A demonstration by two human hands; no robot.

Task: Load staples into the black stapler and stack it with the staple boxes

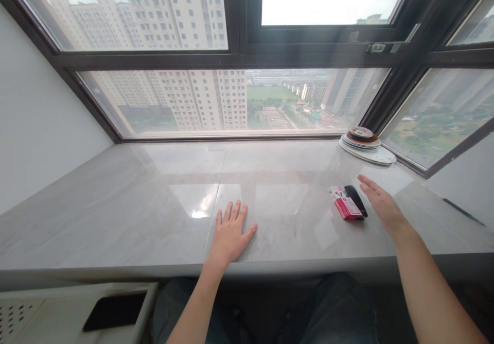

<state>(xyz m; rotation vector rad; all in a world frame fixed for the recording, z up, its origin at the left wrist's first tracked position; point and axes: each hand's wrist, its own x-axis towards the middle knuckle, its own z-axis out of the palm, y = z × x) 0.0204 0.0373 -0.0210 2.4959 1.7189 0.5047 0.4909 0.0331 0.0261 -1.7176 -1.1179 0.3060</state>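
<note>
My left hand [231, 236] lies palm down on the grey marble-patterned sill [154, 220], its fingers spread and nothing in it. Over the right part of the sill is my right hand [380, 202], fingers stretched out and holding nothing. Just left of it sits a black stapler [355, 201], with a small red and white box [346, 206] against its left side. The right hand is nearest to the stapler, with a small gap between them. Whether the right hand touches the sill is unclear.
A stack of plates [362, 140] stands at the back right corner by the window frame. A dark pen-like stick [463, 211] lies along the right wall. Below the sill's front edge at left is a white surface [50, 310] with a dark rectangular opening.
</note>
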